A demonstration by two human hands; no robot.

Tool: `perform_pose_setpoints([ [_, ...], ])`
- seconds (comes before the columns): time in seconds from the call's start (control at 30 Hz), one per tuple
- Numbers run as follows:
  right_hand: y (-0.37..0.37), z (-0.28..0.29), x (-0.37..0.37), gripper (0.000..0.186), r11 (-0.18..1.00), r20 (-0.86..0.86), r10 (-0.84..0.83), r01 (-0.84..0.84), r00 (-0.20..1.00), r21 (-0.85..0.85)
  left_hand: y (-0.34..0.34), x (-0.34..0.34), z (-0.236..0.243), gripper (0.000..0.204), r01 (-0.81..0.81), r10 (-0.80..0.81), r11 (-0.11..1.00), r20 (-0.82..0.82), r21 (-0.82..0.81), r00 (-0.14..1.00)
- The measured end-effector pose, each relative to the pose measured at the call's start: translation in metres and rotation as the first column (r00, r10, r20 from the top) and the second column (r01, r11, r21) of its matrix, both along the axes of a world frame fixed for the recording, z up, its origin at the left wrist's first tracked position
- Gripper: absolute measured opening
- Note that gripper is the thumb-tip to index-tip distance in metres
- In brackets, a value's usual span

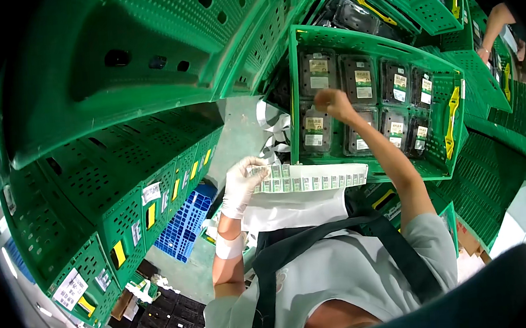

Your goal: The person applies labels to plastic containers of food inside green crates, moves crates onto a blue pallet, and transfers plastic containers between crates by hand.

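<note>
My left hand (242, 185), in a white glove, pinches one end of a long strip of small stickers (322, 177), printed in green and grey on white backing. The strip stretches to the right along the near side of a green crate (391, 168). Two rows of black plastic food boxes (359, 79) with paper labels and clear lids lie in that crate. Above the boxes at its left, my bare right hand (334, 104) hovers with the fingers curled together. Whatever its fingertips hold, if anything, is too small to tell. A white wrap (228, 247) circles my left forearm.
Stacked green crates (115, 235) rise on the left, and a large tilted one (163, 43) overhangs the upper left. A blue plastic pallet (187, 225) rests on the floor. Another person's arm (497, 24) reaches among crates at the far right. Black boxes (170, 317) stand lower left.
</note>
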State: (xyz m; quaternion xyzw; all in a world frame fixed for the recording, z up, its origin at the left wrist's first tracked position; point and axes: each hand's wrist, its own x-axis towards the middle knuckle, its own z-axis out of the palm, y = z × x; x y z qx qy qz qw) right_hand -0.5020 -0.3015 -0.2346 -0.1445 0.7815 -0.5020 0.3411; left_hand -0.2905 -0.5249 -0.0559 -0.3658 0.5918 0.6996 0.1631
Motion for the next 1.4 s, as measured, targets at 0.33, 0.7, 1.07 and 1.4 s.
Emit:
perform_pose_setpoints([
  [0.33, -0.008, -0.034, 0.042, 0.022, 0.889, -0.626, 0.442, -0.224, 0.642, 0.398, 0.017, -0.007, 0.018, 0.019, 0.015, -0.028, 0.991, -0.093, -0.137, 0.995],
  [0.7, 0.005, 0.164, 0.055, 0.04, 0.913, 0.125, 0.394, -0.372, 0.91, -0.166, 0.036, -0.014, 0.024, 0.015, 0.034, -0.11, 0.951, -0.235, -0.308, 0.966],
  [1.07, 0.032, 0.195, 0.103, 0.025, 0.979, -0.105, 0.201, -0.202, 0.974, 0.003, 0.058, -0.022, 0.017, 0.033, 0.019, -0.113, 0.965, -0.348, -0.263, 0.93],
  [1.4, 0.043, 0.204, 0.069, 0.029, 0.977, -0.055, 0.177, -0.182, 0.983, -0.113, 0.081, -0.033, 0.02, 0.014, 0.034, -0.072, 0.991, -0.298, -0.13, 0.952],
])
